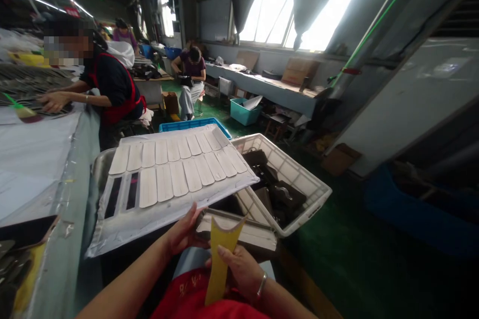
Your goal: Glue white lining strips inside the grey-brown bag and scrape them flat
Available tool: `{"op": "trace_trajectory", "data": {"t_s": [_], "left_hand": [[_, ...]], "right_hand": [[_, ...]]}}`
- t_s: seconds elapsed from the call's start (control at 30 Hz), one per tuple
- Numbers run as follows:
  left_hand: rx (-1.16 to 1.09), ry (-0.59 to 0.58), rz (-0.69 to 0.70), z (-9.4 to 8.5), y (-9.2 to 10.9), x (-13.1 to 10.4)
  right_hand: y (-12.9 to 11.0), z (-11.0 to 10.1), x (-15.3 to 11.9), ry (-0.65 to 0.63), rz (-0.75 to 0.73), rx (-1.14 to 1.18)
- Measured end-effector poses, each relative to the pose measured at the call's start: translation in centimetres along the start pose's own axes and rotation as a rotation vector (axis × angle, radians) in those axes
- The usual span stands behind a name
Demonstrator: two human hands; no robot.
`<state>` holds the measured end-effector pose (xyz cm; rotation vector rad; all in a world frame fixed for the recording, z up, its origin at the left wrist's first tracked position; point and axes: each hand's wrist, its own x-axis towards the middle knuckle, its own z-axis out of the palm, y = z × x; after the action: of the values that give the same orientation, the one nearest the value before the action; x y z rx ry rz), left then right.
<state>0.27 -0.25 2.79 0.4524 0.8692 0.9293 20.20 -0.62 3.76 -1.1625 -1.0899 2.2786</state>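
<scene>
My right hand (pixel 241 266) is closed on a yellow curved strip (pixel 223 254) that stands upright over my lap. My left hand (pixel 185 232) holds the left end of a dark case-like piece with a pale top (pixel 243 229), its fingers wrapped round the edge. The strip hides part of this piece. Beyond my hands lies a white-covered board (pixel 179 207) bearing two rows of pale rounded strips (pixel 168 182). Two dark strips (pixel 113 197) show at its left side.
A white crate (pixel 310 184) with dark pieces stands right of the board, a blue crate (pixel 194 123) behind it. At left, a covered table (pixel 71 159) has a person (pixel 112 84) in a red apron beside it. Another person (pixel 192 77) sits farther back.
</scene>
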Motion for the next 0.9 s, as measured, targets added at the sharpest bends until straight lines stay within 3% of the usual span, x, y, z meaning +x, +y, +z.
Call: {"op": "trace_trajectory", "data": {"t_s": [0.27,0.37,0.67,0.9], "left_hand": [[-0.202,-0.052,0.191,-0.7,-1.8,-0.4],[-0.275,-0.068,0.202,-0.9,-2.1,-0.1],[-0.22,0.04,0.207,-0.4,-2.7,0.4],[-0.081,0.094,0.253,-1.0,-2.9,1.3]], "right_hand": [[2.1,2.9,2.1,-0.213,0.265,0.054],[2.7,3.6,3.0,-0.195,0.33,0.084],[3.0,4.1,4.9,-0.193,0.324,0.204],[2.8,3.5,5.9,-0.314,0.345,0.259]]}}
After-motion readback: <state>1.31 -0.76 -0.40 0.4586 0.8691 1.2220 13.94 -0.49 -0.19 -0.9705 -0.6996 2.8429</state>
